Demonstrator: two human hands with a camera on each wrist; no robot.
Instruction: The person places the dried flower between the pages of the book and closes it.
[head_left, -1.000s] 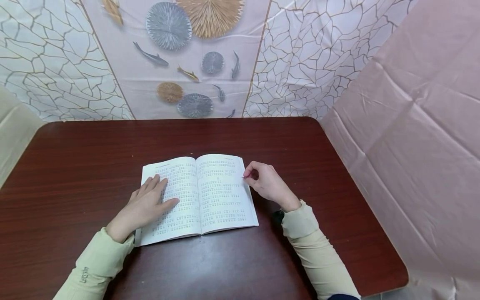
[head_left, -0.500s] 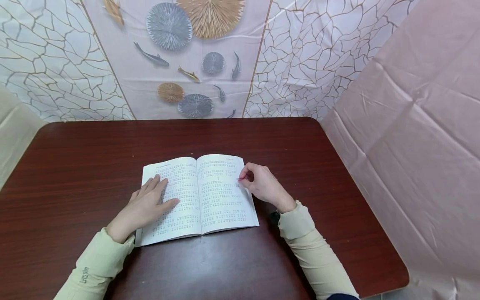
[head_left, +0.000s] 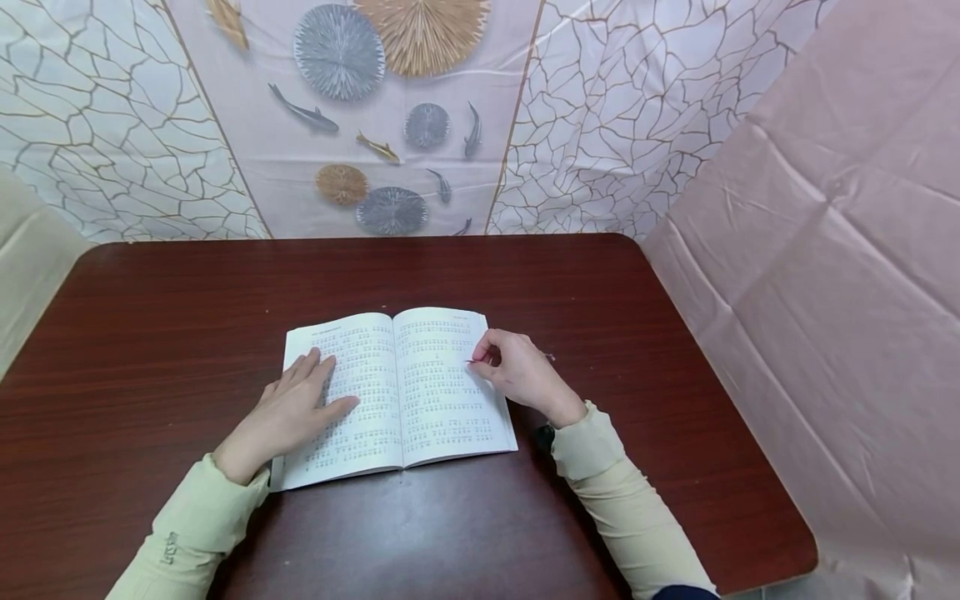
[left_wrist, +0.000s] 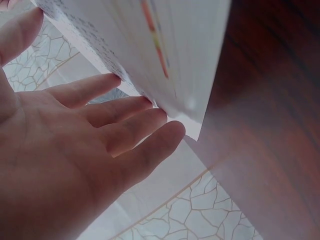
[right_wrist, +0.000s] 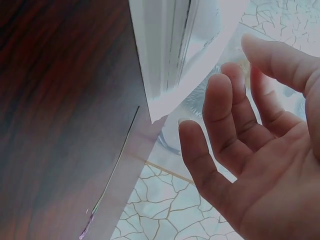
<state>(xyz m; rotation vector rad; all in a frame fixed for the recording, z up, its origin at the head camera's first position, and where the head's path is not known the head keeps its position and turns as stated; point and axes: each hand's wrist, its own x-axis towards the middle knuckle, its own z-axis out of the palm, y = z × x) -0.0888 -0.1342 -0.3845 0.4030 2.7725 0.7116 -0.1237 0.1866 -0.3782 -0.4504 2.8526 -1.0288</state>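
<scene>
An open book (head_left: 442, 392) with printed pages lies on the table. My left hand (head_left: 296, 408) rests on its left page with the fingers spread; the left wrist view shows the fingertips (left_wrist: 167, 132) at the page edge. At the book's right edge my right hand (head_left: 521, 371) has thumb and forefinger brought together over the right page. A thin dark-red thing (head_left: 471, 361) shows at their tips, too small to identify. In the right wrist view the other fingers (right_wrist: 217, 100) are loosely bent. What lies between thumb and forefinger is hidden there.
A thin stem-like stick (right_wrist: 116, 167) with a purple end appears against the table beside the book; the right hand mostly covers it in the head view. The dark red-brown table (head_left: 150, 333) reaches patterned cloth (head_left: 585, 167) behind and pink cloth (head_left: 825, 292) at right.
My right hand has slid a little left and slightly nearer me, further over the right page, the thin red thing staying at its fingertips. My left hand has not moved.
</scene>
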